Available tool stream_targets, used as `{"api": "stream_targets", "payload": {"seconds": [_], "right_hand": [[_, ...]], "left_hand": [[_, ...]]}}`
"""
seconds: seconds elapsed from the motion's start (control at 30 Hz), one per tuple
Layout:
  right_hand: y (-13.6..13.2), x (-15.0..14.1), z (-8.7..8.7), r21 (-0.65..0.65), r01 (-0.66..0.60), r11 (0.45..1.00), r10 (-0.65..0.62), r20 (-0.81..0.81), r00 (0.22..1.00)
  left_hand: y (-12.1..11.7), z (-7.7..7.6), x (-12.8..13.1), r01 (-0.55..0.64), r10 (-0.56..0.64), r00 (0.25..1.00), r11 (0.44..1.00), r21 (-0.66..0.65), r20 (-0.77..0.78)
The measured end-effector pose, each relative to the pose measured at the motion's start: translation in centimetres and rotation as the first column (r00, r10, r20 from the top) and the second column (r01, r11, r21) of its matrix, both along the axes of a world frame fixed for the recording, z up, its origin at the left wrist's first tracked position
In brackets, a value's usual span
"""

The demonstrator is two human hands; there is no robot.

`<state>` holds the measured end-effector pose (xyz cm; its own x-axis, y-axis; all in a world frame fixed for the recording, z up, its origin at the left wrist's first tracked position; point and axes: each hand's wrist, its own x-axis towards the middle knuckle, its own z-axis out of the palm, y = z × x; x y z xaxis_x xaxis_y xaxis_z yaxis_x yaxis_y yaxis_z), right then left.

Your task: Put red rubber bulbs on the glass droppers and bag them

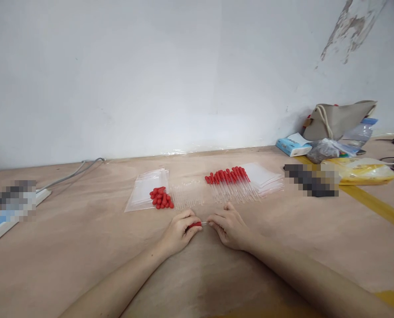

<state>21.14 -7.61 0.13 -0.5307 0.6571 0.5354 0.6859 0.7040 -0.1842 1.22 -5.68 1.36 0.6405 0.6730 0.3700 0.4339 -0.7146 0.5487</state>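
Observation:
Pinched in the fingers of my left hand (179, 230) is a red rubber bulb (196, 224). My right hand (229, 227) is closed on a thin clear glass dropper tube (204, 223), one end of which meets the bulb's mouth. Just beyond my left hand is a heap of red rubber bulbs (162, 198), partly on a stack of clear plastic bags (142, 191). Loose clear tubes (187, 196) lie in a row right of the heap. Past my right hand, several droppers (231, 182) with red bulbs on them lie side by side.
More clear bags (261, 177) lie right of the droppers. At the right are a blue tissue pack (292, 146), a grey bag (341, 121), a yellow package (361, 171) and yellow tape (376, 205). A grey cable (67, 176) runs along the left, and a wall (183, 79) stands behind.

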Motion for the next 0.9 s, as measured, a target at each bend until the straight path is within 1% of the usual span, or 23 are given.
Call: {"api": "stream_targets", "payload": {"seconds": [0.1, 0.17, 0.23, 0.3, 0.37, 0.4, 0.47, 0.53, 0.57, 0.63, 0.73, 0.8, 0.9], "right_hand": [[0.0, -0.2, 0.3, -0.021, -0.002, 1.0, 0.003, 0.025, 1.0], [0.0, -0.2, 0.7, 0.012, 0.021, 1.0, -0.022, 0.074, 0.997], [-0.1, 0.0, 1.2, 0.059, 0.063, 0.996, -0.07, 0.141, 0.987], [0.1, 0.6, 1.6, 0.077, 0.136, 0.988, -0.147, 0.168, 0.975], [0.7, 1.5, 1.9, 0.027, 0.258, 0.966, -0.259, 0.105, 0.96], [1.1, 2.0, 2.0, -0.03, 0.325, 0.945, -0.324, 0.048, 0.945], [2.4, 2.8, 2.0, -0.188, 0.437, 0.879, -0.455, -0.06, 0.889], [4.0, 3.1, 2.1, -0.327, 0.505, 0.799, -0.561, -0.1, 0.822], [4.7, 3.1, 2.2, -0.368, 0.534, 0.761, -0.602, -0.094, 0.793], [6.1, 2.4, 2.4, -0.391, 0.602, 0.696, -0.671, -0.055, 0.739], [7.6, 1.0, 2.6, -0.37, 0.693, 0.619, -0.744, 0.007, 0.668], [8.3, 0.2, 2.5, -0.352, 0.729, 0.587, -0.771, 0.034, 0.636], [8.8, -0.3, 2.3, -0.318, 0.765, 0.561, -0.792, 0.063, 0.607]], "left_hand": [[0.2, 0.1, -0.1, 0.016, -0.016, 1.0, 1.0, 0.006, -0.019], [0.4, 0.1, -0.2, 0.012, -0.011, 1.0, 1.0, 0.013, -0.011], [0.6, -0.1, -0.3, -0.041, 0.041, 0.999, 0.999, 0.013, 0.014], [0.8, -0.4, -0.5, -0.128, 0.129, 0.991, 0.992, -0.009, 0.043], [0.9, -0.6, -0.6, -0.181, 0.183, 0.982, 0.983, -0.041, 0.042], [0.9, -0.6, -0.7, -0.184, 0.185, 0.982, 0.982, -0.049, 0.028], [0.9, -0.6, -0.7, -0.155, 0.155, 0.988, 0.987, -0.046, -0.011], [0.8, -0.4, -0.5, -0.117, 0.116, 0.992, 0.993, -0.032, -0.042], [0.8, -0.2, -0.5, -0.102, 0.101, 0.994, 0.994, -0.025, -0.045], [0.7, 0.0, -0.4, -0.083, 0.082, 0.995, 0.996, -0.023, -0.05], [0.7, -0.1, -0.4, -0.078, 0.077, 0.995, 0.997, -0.014, -0.055], [0.8, -0.2, -0.4, -0.073, 0.073, 0.996, 0.997, -0.005, -0.051], [0.8, -0.3, -0.5, -0.071, 0.071, 0.996, 0.997, -0.002, -0.055]]}}
